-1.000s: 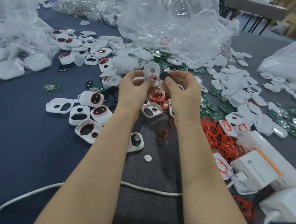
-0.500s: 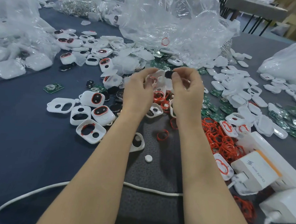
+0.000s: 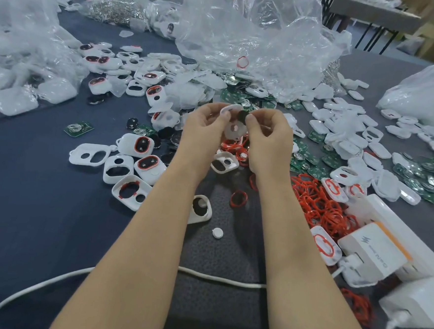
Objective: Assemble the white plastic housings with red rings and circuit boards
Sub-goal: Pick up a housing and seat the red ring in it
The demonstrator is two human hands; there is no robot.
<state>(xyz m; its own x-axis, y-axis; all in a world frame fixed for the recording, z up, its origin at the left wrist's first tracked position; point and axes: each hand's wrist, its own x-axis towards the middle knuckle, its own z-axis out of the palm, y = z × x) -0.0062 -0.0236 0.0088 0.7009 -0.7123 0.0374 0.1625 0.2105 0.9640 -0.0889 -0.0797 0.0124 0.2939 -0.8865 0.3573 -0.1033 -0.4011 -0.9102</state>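
Left hand (image 3: 205, 127) grasps a white housing (image 3: 230, 109), raised above the surface (image 3: 40, 216) at frame centre. Right hand (image 3: 270, 133) pinches a small dark round part (image 3: 242, 116) against it. Loose red rings (image 3: 321, 205) lie at 4 o'clock, circuit boards (image 3: 311, 160) at 3 o'clock.

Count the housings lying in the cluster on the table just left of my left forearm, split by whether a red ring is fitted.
Ringed housings: 3
Plain housings: 2
Total: 5
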